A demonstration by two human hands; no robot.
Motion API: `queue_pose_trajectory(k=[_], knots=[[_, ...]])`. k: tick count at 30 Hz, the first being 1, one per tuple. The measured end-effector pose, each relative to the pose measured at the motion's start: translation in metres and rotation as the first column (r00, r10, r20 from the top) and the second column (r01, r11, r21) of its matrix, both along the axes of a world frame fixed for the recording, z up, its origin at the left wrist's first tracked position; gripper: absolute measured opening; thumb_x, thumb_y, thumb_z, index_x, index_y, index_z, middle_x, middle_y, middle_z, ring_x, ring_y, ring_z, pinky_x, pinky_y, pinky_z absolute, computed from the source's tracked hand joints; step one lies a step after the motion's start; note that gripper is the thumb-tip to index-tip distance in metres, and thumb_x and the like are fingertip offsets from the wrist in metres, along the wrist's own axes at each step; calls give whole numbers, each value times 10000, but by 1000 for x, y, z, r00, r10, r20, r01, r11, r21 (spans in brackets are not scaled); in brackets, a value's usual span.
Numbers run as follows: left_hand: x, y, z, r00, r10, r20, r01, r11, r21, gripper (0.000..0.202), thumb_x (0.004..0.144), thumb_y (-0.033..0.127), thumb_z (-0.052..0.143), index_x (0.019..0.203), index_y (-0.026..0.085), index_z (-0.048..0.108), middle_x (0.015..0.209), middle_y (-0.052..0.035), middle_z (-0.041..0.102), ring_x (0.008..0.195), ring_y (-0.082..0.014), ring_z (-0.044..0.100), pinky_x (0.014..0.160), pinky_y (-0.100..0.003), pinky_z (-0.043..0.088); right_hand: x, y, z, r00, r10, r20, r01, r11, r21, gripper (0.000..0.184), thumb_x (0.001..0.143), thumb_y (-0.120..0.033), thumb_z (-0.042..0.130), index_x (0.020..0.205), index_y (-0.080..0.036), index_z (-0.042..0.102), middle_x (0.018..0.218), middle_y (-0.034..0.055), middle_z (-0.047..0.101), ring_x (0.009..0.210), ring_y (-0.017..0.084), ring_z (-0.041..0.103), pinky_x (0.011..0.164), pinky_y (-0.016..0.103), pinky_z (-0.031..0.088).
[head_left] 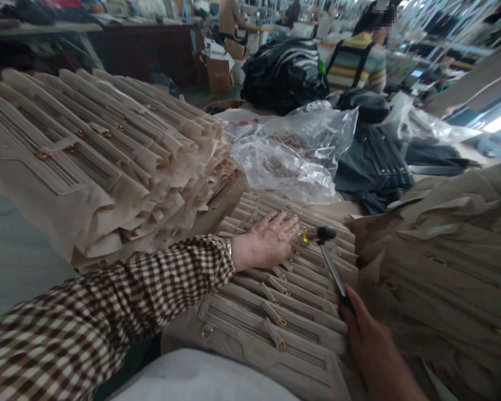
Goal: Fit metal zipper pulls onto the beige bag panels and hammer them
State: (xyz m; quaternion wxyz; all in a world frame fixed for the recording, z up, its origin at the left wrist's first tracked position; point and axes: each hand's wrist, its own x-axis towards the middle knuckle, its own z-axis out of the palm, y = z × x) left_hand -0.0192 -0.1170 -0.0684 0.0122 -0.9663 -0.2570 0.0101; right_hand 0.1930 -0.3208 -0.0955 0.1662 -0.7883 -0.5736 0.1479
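Note:
My left hand (269,239) lies flat, fingers stretched out, on an overlapping row of beige bag panels (300,365) with zips, small straps and gold-coloured rings. Gripped in my right hand (376,340) is a hammer (333,267) with a metal shaft and dark grip. Its head, black at one end and yellowish at the other, is just right of my left fingertips, over the panels. Whether the head touches them I cannot tell.
To the left rises a tall pile of similar beige panels (150,145). Clear plastic bags (292,161) and dark pieces (373,161) lie beyond. More beige pieces (451,267) are heaped at the right. A person in a striped top (354,67) sits farther back.

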Motion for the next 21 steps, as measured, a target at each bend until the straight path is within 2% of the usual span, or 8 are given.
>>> queue_pose_trajectory(k=[2, 7, 12, 18, 21], knots=[[0, 0, -2, 1000, 10, 6, -10, 1000, -4, 516, 1021, 335, 327, 1495, 151, 416, 1602, -86, 315, 1490, -267, 287, 1217, -427, 244, 1, -2, 2, 1000, 7, 15, -6, 1000, -30, 544, 976, -448, 344, 1344, -134, 593, 967, 145, 772, 840, 286, 757, 630, 325, 607], [3, 2, -6, 1000, 15, -9, -15, 1000, -7, 547, 1014, 359, 341, 1516, 147, 380, 1618, -64, 279, 1495, -284, 271, 1221, -441, 239, -4, -20, 3, 999, 47, 4, -47, 995, 85, 560, 992, -391, 372, 1462, -97, 454, 1188, 178, 711, 978, 249, 736, 754, 286, 610], [2, 0, -1, 999, 13, -30, -13, 1000, 11, 527, 1016, 309, 312, 1512, 147, 388, 1617, -56, 290, 1498, -278, 262, 1221, -419, 229, -2, -23, -5, 995, 94, 29, -94, 996, -4, 480, 1003, -366, 348, 1368, -134, 556, 1025, 131, 767, 839, 232, 759, 644, 267, 613], [2, 2, 2, 997, -1, -76, -1, 1000, -30, 553, 1024, 328, 290, 1537, 126, 330, 1633, -69, 225, 1505, -297, 230, 1227, -439, 216, -2, -35, 8, 973, 195, 121, -208, 971, 114, 496, 1003, -320, 337, 1422, -111, 500, 1243, 184, 684, 952, 235, 742, 760, 273, 614], [3, 0, 1, 997, -3, -82, 1, 1000, -20, 551, 1016, 308, 300, 1532, 120, 342, 1634, -76, 222, 1505, -308, 226, 1230, -443, 201, -7, -38, 2, 980, 189, 68, -192, 980, 50, 476, 1009, -317, 344, 1407, -121, 514, 1054, 147, 759, 807, 217, 760, 628, 236, 605]])
